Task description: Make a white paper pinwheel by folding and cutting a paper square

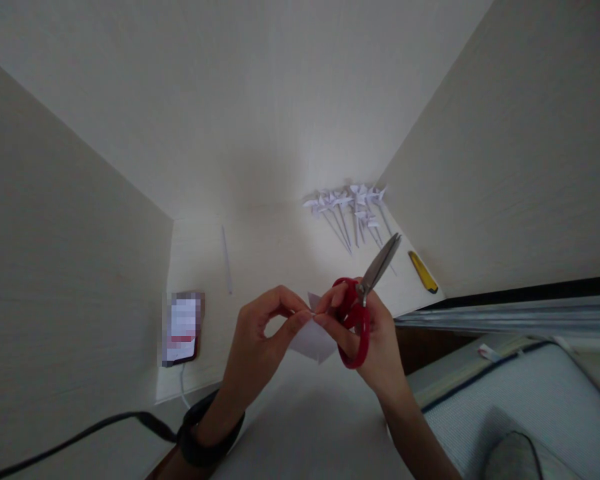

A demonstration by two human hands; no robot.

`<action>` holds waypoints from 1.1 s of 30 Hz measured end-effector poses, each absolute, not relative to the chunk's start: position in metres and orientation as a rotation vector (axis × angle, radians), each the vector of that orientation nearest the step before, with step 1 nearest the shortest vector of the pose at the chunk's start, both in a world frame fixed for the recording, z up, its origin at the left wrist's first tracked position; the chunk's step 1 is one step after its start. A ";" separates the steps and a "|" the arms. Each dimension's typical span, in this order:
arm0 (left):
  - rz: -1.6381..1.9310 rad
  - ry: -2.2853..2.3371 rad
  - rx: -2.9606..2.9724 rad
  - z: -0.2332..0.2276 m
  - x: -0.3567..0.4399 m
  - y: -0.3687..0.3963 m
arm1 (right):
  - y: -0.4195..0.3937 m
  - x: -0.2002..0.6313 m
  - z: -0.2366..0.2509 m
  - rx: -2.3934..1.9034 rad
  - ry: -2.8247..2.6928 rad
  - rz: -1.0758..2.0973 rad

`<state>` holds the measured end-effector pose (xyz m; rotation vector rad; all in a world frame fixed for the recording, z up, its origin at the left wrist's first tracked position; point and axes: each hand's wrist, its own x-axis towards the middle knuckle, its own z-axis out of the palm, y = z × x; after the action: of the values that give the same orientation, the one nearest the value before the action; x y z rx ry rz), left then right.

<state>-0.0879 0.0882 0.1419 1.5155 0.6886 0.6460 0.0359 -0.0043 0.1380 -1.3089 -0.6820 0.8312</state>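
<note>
Both hands met at small white paper piece (314, 339). Left hand (265, 333) pinched its left edge; right hand (365, 340), just right of paper, pinched too, red-handled scissors (363, 303) looped on fingers. I saw blades pointing up-right, away from paper. Paper pinwheels (350, 207) lay well beyond.

We see the left hand (265, 333) and right hand (365, 333) meeting over the near middle of the desk (260, 253), a piece of paper (313, 340) between them. The scissors (363, 300) sit in the right hand, blades pointing far and right. Behind them, at the far right of the desk, lie the paper pinwheels (350, 210), with a utility knife (423, 272) just right and nearer. A phone (183, 328) lies at the left edge; a thin stick (227, 257) lies behind it.
</note>
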 end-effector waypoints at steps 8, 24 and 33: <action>0.731 0.738 1.616 0.145 -0.088 0.086 | 0.003 0.037 0.141 -1.197 -0.572 0.945; 0.779 0.733 1.860 0.146 -0.088 0.087 | 0.001 0.028 0.142 -1.296 -0.581 0.853; 0.860 0.760 1.965 0.145 -0.085 0.082 | -0.001 0.022 0.135 -1.297 -0.612 0.737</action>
<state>-0.0847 0.0823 0.1454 1.9652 0.7601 0.8600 0.0223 -0.0013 0.1350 -1.2966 -0.6119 0.7367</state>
